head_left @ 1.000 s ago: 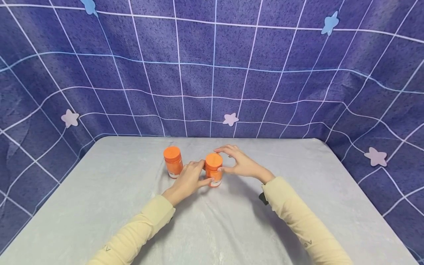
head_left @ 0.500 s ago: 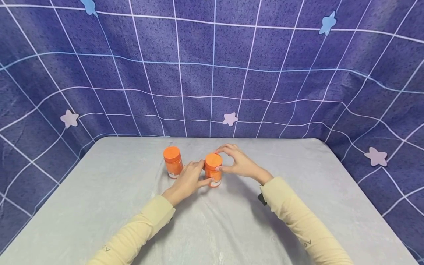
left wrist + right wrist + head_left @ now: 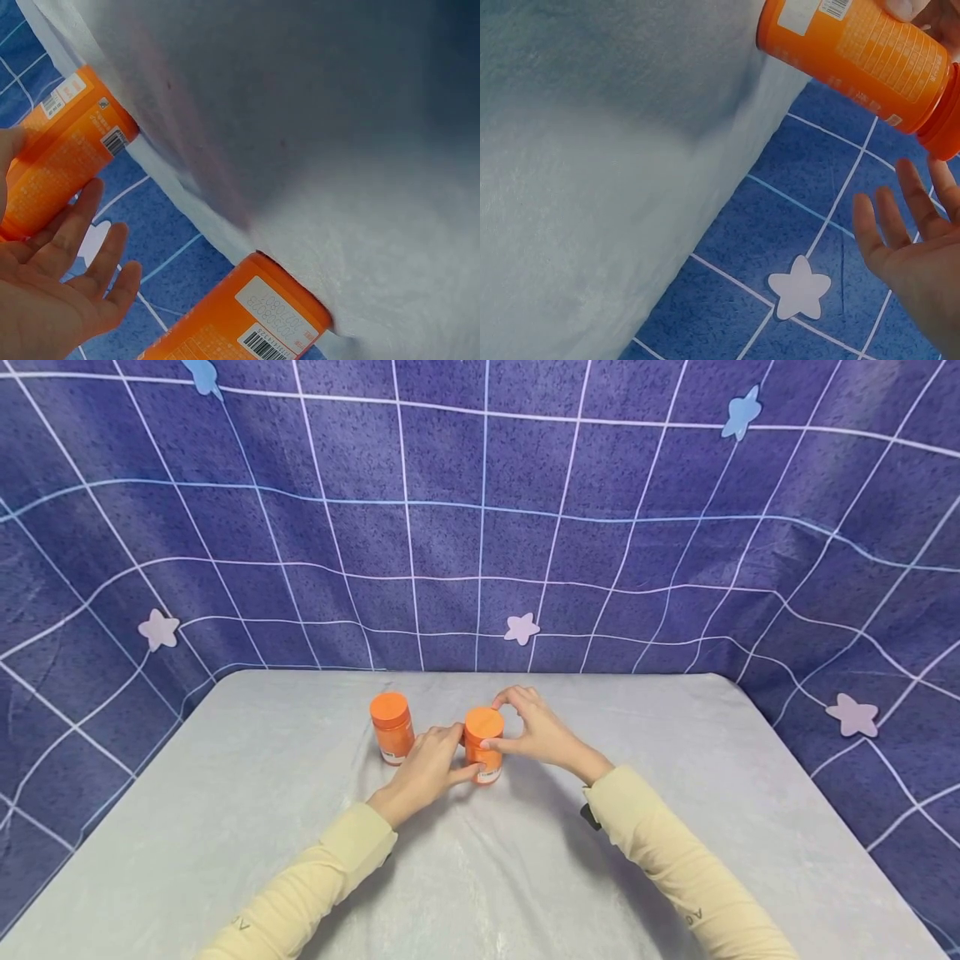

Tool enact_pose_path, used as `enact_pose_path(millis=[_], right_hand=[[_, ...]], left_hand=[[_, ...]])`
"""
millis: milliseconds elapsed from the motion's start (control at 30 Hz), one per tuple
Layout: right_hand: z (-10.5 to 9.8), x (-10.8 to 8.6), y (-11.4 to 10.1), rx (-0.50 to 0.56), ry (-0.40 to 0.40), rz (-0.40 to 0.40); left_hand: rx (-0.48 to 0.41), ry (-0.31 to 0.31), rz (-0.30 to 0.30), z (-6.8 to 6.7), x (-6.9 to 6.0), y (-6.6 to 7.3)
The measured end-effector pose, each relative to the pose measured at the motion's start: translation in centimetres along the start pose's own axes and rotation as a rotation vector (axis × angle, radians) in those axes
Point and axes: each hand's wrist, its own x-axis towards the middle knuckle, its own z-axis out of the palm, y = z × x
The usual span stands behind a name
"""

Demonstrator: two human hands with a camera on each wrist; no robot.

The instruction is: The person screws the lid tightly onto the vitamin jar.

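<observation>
Both of this person's hands are on one orange jar [image 3: 483,758], which stands upright on the grey cloth-covered table [image 3: 420,877], so the thing being worked on sits right inside the grip. The left hand [image 3: 424,770] has it round the body, with the thumb across the near side, low down by the white label [image 3: 490,774], and the forefinger against the opposite side. That hand is parted just as wide as the jar; seen from its wrist, the remaining fingers fan out loosely below the jar. Up at the top, the right hand [image 3: 546,732] pinches the orange lid [image 3: 484,722] from the right side, thumb at the near lower edge and forefinger at the far rim. From that wrist, a fingertip meets the lid's edge while the other fingers stand spread and away from it; how hard they press I can't tell. The lid sits on the jar, between the right thumb and forefinger and just above the left hand's hold. To the left of the left hand, near its knuckles but apart from the fingers, stands a second orange jar [image 3: 393,739], upright and capped. Beyond the grip hangs a purple-blue gridded cloth [image 3: 345,543], with a pale star [image 3: 522,629] behind the hands.
</observation>
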Motion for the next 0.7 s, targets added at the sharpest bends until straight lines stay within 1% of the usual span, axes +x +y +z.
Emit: enact_pose_path(millis=[67,167,400,567,633,700], right_hand=[[0.0,0.0,0.0,0.000,-0.007,0.001],[-0.1,0.0,0.2,0.019,-0.026,-0.020],[-0.6,0.2,0.6,0.068,-0.086,-0.115],[-0.9,0.5,0.7,0.056,-0.118,-0.192],[-1.0,0.5,0.7,0.049,-0.130,-0.205],[-1.1,0.6,0.7,0.046,-0.141,-0.200]], left_hand=[[0.000,-0.001,-0.002,0.0,0.0,0.0],[0.001,-0.001,-0.004,0.0,0.1,0.0],[0.007,0.004,0.000,0.0,0.1,0.0],[0.001,0.002,-0.006,0.0,0.1,0.0],[0.000,0.003,-0.006,0.0,0.1,0.0],[0.000,0.006,-0.004,0.0,0.1,0.0]])
